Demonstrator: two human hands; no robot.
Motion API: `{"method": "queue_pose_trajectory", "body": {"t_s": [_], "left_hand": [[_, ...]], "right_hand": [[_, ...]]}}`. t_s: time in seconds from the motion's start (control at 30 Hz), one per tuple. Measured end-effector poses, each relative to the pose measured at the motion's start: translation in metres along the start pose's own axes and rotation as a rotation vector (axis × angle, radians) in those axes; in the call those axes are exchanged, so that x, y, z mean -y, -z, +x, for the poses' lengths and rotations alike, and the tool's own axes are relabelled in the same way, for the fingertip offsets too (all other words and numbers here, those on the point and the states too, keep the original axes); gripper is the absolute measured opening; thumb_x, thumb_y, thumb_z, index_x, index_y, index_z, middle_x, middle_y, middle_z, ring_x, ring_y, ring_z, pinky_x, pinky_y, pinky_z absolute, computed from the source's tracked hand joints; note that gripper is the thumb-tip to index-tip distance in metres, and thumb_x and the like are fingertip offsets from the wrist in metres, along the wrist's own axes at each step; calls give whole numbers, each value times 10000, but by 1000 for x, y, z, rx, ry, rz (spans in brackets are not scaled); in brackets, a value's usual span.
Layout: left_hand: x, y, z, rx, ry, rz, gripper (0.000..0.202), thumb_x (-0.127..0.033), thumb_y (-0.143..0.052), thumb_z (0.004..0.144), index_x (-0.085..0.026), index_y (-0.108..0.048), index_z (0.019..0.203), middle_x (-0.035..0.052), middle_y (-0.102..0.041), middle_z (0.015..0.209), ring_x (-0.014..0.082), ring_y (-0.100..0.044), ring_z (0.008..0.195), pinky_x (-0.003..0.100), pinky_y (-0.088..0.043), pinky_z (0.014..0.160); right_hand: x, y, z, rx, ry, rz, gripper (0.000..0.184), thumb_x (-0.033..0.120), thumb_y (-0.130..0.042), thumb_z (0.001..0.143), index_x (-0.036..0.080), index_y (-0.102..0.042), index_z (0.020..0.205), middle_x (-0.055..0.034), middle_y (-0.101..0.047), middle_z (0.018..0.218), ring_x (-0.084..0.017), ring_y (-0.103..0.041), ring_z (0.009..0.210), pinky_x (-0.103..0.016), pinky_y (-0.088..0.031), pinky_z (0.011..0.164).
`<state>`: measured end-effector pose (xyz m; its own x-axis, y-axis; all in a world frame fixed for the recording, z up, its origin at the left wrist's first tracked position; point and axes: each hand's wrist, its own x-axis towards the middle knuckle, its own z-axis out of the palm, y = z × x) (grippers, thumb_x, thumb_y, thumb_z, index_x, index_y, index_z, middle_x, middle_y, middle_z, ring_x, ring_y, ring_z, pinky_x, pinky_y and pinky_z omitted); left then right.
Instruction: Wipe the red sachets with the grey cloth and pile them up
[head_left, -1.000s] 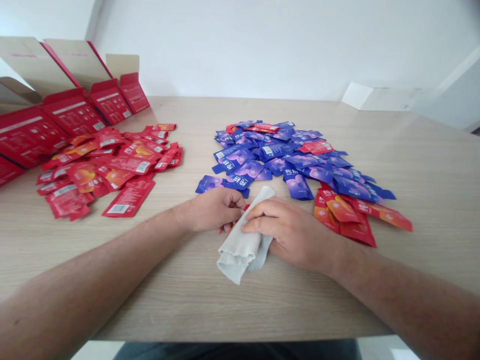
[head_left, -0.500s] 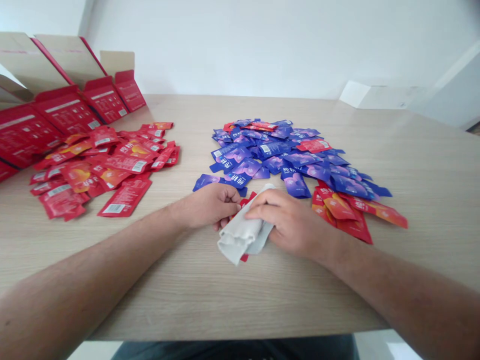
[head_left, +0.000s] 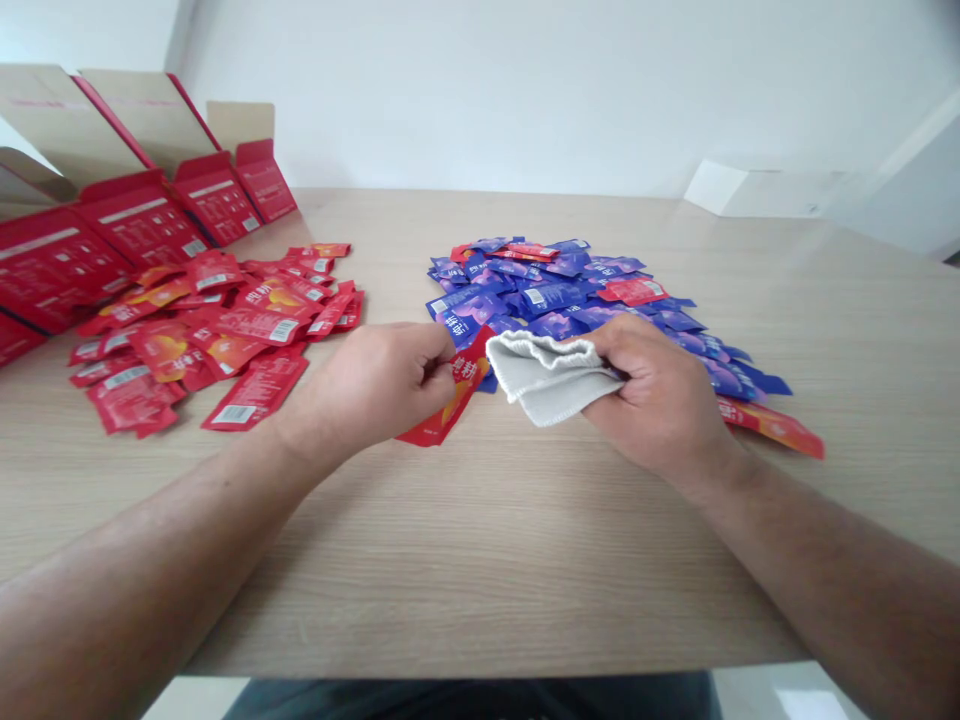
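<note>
Set upon a broad, pale wood-grain table running from the near edge far back. Closed off beyond by a plain white wall, softly and evenly lit. Marked at far right by a flat white box.

Table: light wood-grain top.
Pile of red sachets: loose heap, left of the left hand, near it.
Open red cartons: row at the far left, beyond the red pile.
Pile of blue sachets: just beyond both hands, a few red ones on top.
Red-orange sachets: just right of the right hand.
White box: far right, well apart from the right hand
</note>
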<state>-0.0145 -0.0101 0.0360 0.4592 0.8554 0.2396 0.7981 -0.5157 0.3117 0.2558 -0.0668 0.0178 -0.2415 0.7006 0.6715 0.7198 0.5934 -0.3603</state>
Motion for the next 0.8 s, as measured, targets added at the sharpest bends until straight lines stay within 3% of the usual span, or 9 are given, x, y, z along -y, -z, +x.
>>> {"method": "queue_pose_trajectory", "body": {"t_s": [0.13,0.33,0.47,0.63,0.8], "left_hand": [[-18,-4,-7,100,-187,163,189,-341,-546,916,-211,-647,823,24,-648,763,154,-563,688,266,-339,611],[-35,-9,-16,213,-312,281,188,-295,-488,944,-213,-628,849,24,-690,791,176,-618,688,294,-374,594],[-30,-3,-15,199,-293,322,193,-298,-485,952,-222,-632,852,14,-678,773,171,-620,683,294,-358,581],[-20,11,-12,83,-215,444,286,-318,-423,996,-203,-643,855,51,-666,822,178,-589,683,310,-361,596],[-38,-4,-21,202,-336,409,219,-282,-454,982,-206,-635,886,34,-694,847,179,-622,704,307,-347,573]], "right_hand": [[1,2,0,-13,18,5,203,71,-680,817,240,-730,919,-10,-703,859,-199,-650,821,-319,-509,708],[-2,3,1,-54,12,-16,216,59,-724,773,235,-726,898,1,-665,818,-184,-621,755,-306,-495,667],[-2,3,1,-58,5,-32,201,73,-723,776,237,-717,892,1,-647,798,-187,-614,748,-308,-489,659],[-5,1,1,-132,-15,-58,126,135,-728,816,244,-676,854,-20,-639,794,-212,-617,757,-342,-498,675],[-7,0,0,-164,-26,-88,140,127,-702,834,251,-664,884,-33,-651,833,-231,-632,795,-367,-509,710]]}}
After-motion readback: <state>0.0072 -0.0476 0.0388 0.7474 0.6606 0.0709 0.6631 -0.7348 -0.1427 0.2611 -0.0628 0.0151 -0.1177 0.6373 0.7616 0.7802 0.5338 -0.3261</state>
